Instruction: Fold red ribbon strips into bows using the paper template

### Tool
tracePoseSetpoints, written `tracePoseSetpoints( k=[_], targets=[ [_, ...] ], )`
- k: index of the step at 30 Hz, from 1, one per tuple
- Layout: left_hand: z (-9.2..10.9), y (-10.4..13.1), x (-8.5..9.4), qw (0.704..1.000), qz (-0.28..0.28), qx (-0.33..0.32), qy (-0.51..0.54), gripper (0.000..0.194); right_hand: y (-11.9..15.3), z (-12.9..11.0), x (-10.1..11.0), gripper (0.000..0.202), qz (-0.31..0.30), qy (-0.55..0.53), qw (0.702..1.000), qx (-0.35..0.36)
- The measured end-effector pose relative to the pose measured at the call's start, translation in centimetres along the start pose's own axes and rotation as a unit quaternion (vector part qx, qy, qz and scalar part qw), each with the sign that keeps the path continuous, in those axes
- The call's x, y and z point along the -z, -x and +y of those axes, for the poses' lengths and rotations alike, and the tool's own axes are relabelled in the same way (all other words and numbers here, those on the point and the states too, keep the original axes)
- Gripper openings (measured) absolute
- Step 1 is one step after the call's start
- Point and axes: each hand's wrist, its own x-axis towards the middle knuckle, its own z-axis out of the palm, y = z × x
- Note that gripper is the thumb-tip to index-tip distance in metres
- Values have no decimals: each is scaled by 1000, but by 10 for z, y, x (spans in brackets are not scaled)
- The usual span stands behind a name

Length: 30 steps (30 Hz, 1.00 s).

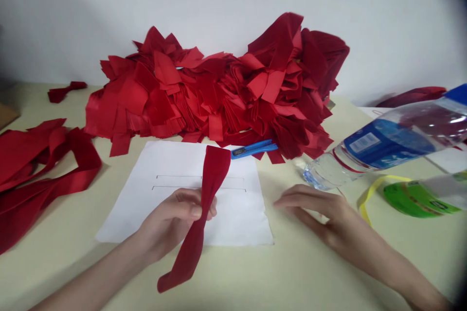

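My left hand (182, 218) pinches a dark red velvet ribbon piece (213, 175) at its gathered middle, between thumb and fingers. The ribbon's two wider ends point up and down, above a white paper sheet (127, 209) with thin ruled lines. To the right of the paper, my right hand (321, 211) hovers low over the table with fingers stretched out and thumb apart. I can make out nothing held in it. At the paper's upper right edge lies a blue-handled tool (255, 148), perhaps thread snips, against the pile of ribbon pieces.
A large heap of red ribbon pieces (219, 92) spreads along the wall. Longer red ribbon strips (47, 175) lie at left, near a small red bow-shaped piece (65, 91). On the right are a blue-labelled plastic bottle (386, 141), a green-labelled bottle (419, 199) and a yellow strip (368, 194).
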Motion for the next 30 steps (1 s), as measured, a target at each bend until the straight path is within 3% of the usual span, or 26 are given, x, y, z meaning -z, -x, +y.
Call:
tracePoseSetpoints(
  k=[3, 5, 8, 12, 17, 23, 26, 30],
  targets=[
    [-1, 0, -1, 1000, -9, 0, -3, 14, 28, 35, 15, 23, 57, 152, 987, -21],
    [-2, -1, -1, 1000, -20, -2, -4, 14, 41, 48, 21, 25, 55, 205, 976, -52],
    [-3, -3, -2, 999, -31, -3, -6, 12, 49, 55, 24, 23, 34, 225, 972, -61],
    [-2, -2, -3, 999, -31, 6, -3, 11, 46, 55, 19, 18, 52, 214, 975, -40],
    [-1, -2, -4, 999, -34, 3, 1, 12, 41, 50, 14, 12, 44, 204, 978, -29],
    [-3, -3, -4, 999, -36, 10, 5, 9, 39, 38, 10, 5, 96, 106, 987, -73],
    [-5, -3, -4, 999, -36, 22, 14, 9, 29, 23, 5, 10, 68, 53, 994, -65],
    [-6, -4, 0, 998, -41, 24, 38, 11, -3, -10, -5, 12, 7, -1, 1000, -10]
  ],
)
